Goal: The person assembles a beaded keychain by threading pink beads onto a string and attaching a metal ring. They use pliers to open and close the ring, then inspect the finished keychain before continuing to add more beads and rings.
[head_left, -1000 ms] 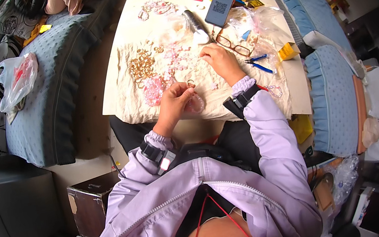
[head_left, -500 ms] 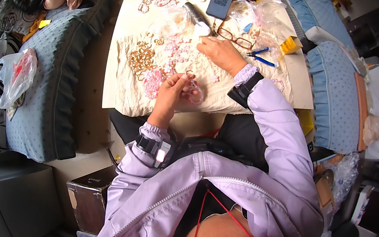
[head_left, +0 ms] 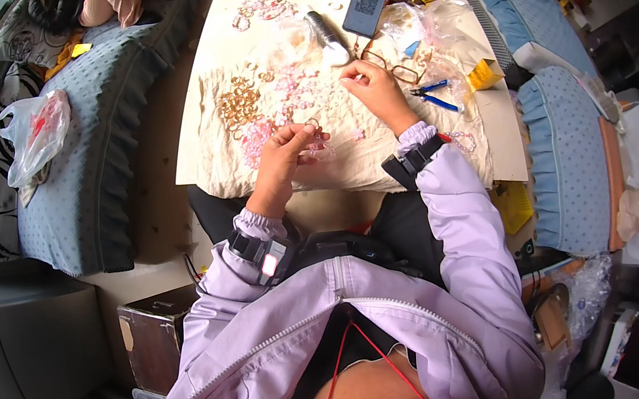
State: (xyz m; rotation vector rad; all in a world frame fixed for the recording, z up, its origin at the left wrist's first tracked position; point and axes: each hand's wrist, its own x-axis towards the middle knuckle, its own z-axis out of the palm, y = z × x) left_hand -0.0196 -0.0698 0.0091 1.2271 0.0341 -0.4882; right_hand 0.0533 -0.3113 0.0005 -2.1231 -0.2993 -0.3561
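Note:
My left hand (head_left: 281,164) is closed near the table's front edge. Between its thumb and fingers it pinches a gold ring (head_left: 312,123), with pink beads (head_left: 322,149) partly hidden at the fingertips. My right hand (head_left: 378,92) is closed farther up the cloth, fingertips pressed together just below the white end of a dark cylinder (head_left: 328,37). Whatever those fingertips hold, if anything, is too small to tell. Beside my left hand lie a heap of pink beads (head_left: 255,141) and a pile of gold rings (head_left: 237,104). Glasses (head_left: 406,73) rest partly behind my right hand.
Blue-handled pliers (head_left: 437,99) lie right of my right hand, with a yellow box (head_left: 484,75) beyond. A phone (head_left: 368,5), clear plastic bags (head_left: 425,23) and more beaded strands (head_left: 264,9) lie farther back. Blue-covered seats (head_left: 75,195) flank the table; another person sits at far left.
My right hand has shifted slightly down and right from the cylinder's white end. The bead loop hanging at my left fingers shows less now. The whole view has moved a little.

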